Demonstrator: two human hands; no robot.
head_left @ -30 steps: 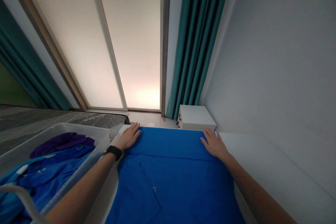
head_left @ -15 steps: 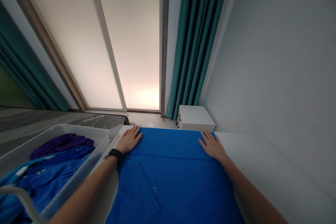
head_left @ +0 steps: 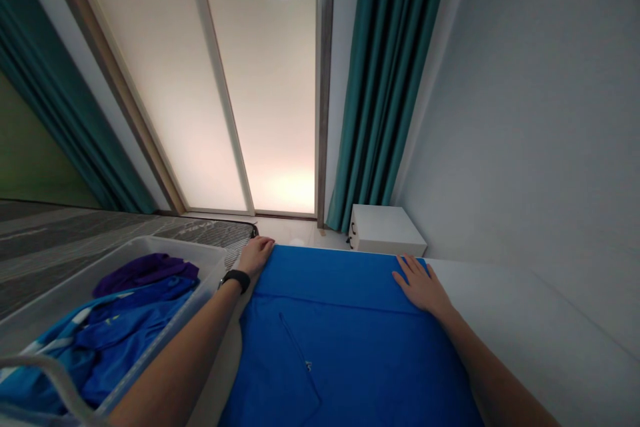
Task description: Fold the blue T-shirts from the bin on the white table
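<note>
A blue cloth lies spread over a white surface, with a straight crease across its far part and a zip-like line with a small pull left of its middle. My left hand, with a black band at the wrist, is at the cloth's far left corner. Its fingers are bent together over the edge; whether cloth is between them is hidden. Near the far right corner, my right hand lies flat on the cloth with fingers spread.
To the left is a translucent bin holding purple and blue clothes. A pale curved bar crosses the lower left corner. Beyond the surface stand a white cabinet and a teal curtain. A wall rises on the right.
My left hand has gone from flat and spread to curled at the corner. My right hand stays flat on the cloth. The whole view has shifted, so things appear further right.
</note>
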